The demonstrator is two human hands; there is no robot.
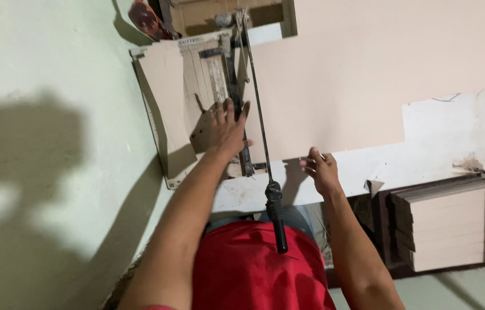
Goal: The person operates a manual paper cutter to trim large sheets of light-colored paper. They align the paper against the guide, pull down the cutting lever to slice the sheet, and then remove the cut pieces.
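My left hand lies flat, fingers spread, pressing the large beige tile onto the manual tile cutter. My right hand pinches the tile's near edge. The tile looks uncut; the cutter's handle hangs untouched. More stacked tiles wait on the pale floor.

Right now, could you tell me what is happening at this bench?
A person in a red shirt has a large beige tile lying on a manual tile cutter. The left hand presses flat on the cutter's bed beside the rail, and the right hand grips the tile's near edge. The cutter's black-gripped lever hangs free, untouched. More tiles are stacked at the right.
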